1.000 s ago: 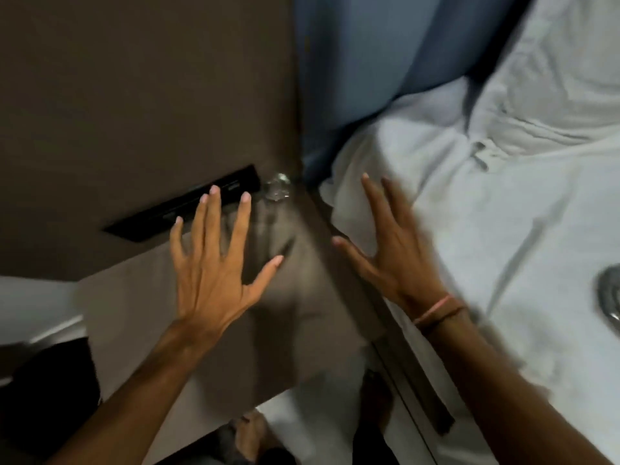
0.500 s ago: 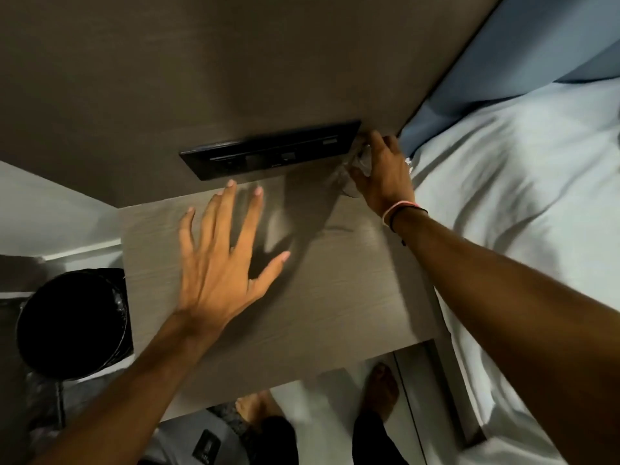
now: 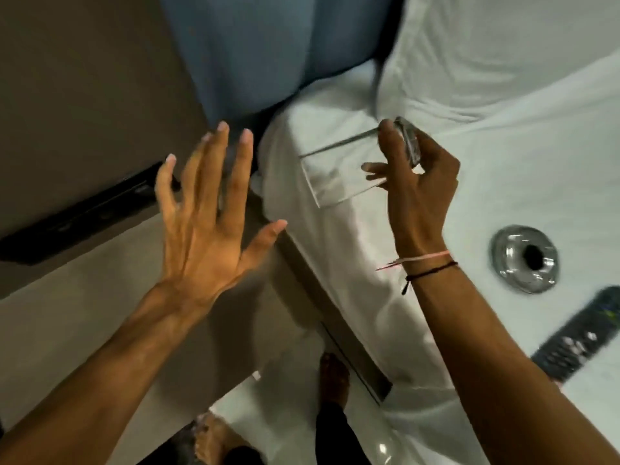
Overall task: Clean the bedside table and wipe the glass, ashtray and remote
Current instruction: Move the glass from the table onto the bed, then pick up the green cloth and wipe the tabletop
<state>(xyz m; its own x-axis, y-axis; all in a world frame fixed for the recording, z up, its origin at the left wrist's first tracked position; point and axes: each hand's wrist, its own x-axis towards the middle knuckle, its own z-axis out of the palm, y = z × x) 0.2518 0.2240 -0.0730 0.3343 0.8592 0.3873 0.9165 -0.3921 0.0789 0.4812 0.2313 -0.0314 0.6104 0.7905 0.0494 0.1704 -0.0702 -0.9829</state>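
A person's right hand [image 3: 416,182] is gripping a clear glass [image 3: 339,172] by its thick base, holding it tipped on its side above the white bed [image 3: 503,146], with the open end pointing left. The left hand [image 3: 204,223] is hovering over the brown table [image 3: 67,330], fingers spread wide, holding nothing. A glass ashtray [image 3: 524,259] is lying on the bed to the right, and a dark remote [image 3: 593,340] is lying just nearer than it. A black panel [image 3: 84,213] is sitting on the wall behind the table.

clear glass [image 3: 342,172] tilted, ashtray [image 3: 524,259], remote [image 3: 583,340] on bed
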